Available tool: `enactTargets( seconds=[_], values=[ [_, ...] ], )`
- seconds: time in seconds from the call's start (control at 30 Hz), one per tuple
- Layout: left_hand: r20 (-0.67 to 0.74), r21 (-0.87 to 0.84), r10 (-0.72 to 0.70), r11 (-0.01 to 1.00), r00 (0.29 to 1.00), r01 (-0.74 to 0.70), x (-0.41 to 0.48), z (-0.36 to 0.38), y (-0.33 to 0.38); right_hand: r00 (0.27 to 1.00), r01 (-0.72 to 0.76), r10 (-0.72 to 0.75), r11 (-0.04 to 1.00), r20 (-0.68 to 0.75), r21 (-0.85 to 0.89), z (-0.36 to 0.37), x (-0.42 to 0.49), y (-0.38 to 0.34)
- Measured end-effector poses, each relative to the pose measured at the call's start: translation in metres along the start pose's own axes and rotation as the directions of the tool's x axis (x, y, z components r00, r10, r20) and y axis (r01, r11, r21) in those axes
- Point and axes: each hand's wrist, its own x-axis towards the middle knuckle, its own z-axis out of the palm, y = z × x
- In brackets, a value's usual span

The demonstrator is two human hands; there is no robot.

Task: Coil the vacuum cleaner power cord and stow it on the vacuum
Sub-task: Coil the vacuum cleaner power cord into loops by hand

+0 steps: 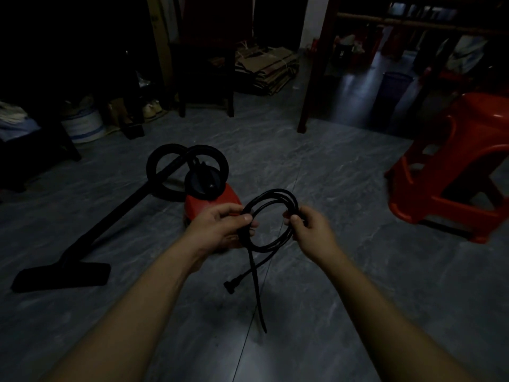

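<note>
While held up over the floor (344,299), just in front of the vacuum (212,203), wound in several loops: cord (275,192). Gripped on one side by the left hand (220,224), fingers curled round it; pinched on the other by the right hand (311,230). Plug (230,285) hanging below.

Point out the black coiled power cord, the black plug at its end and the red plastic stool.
black coiled power cord (275,191), head view, top of the loop.
black plug (229,285), head view, plug body.
red plastic stool (473,139), head view, side below the seat.
</note>
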Motion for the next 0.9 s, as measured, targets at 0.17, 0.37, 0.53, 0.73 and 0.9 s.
enactTargets(
  seconds=[0.17, 0.37, 0.53, 0.73, 0.9],
  values=[
    [-0.105, 0.113, 0.055, 0.993, 0.993, -0.043, -0.001, -0.004, -0.003, 0.997, 0.082, -0.081, 0.991, 0.020, -0.109, -0.002, -0.002, 0.004],
    [-0.145, 0.287, 0.143, 0.953, 0.979, -0.096, 0.002, -0.008, -0.011, 0.988, 0.151, -0.152, 0.946, 0.018, -0.285, -0.002, -0.006, -0.002],
    [0.016, 0.594, 0.219, 0.782, 0.976, -0.186, 0.007, -0.011, -0.027, 0.978, 0.209, -0.200, 0.921, 0.063, -0.327, -0.001, -0.013, -0.017],
    [0.085, 0.645, 0.250, 0.724, 0.965, -0.244, 0.005, -0.005, -0.029, 0.931, 0.271, -0.163, 0.907, 0.325, -0.322, 0.006, -0.022, -0.030],
    [0.068, 0.613, 0.253, 0.753, 0.965, -0.240, 0.001, -0.007, -0.029, 0.911, 0.252, -0.090, 0.893, 0.402, -0.372, 0.010, -0.024, -0.028]
  ],
)
